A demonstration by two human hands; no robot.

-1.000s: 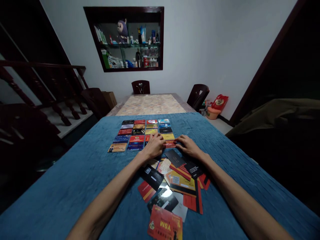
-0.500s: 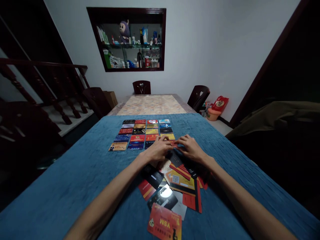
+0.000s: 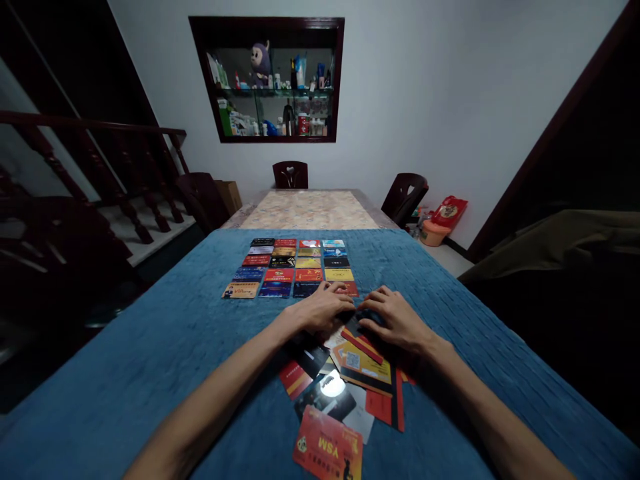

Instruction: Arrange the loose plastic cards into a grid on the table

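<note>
My left hand (image 3: 325, 307) lies over the near right end of the laid-out cards, its fingers loosely bent and apart. Its fingertips are beside a red card (image 3: 346, 288) at the end of the nearest row, which they partly cover. My right hand (image 3: 395, 317) is closed on a black card (image 3: 370, 316), with the thumb and fingers about its edges. Both hands are at the top of a loose pile of overlapping cards, among them a yellow card with a code square (image 3: 367, 367), a glossy black card (image 3: 327, 400) and a red YSM card (image 3: 329, 445).
Several rows of cards, including a tan VIP card (image 3: 241, 290), lie face up on the blue cloth (image 3: 190, 340). Farther back is the patterned tabletop (image 3: 315, 208). Dark chairs (image 3: 405, 199) surround the table, and a wall shelf (image 3: 275, 87) holds bottles and a plush toy.
My right hand has moved right and nearer, away from the nearest row, closing on a black card. The left hand has shifted slightly nearer, uncovering more of that row. The view has turned slightly left.
</note>
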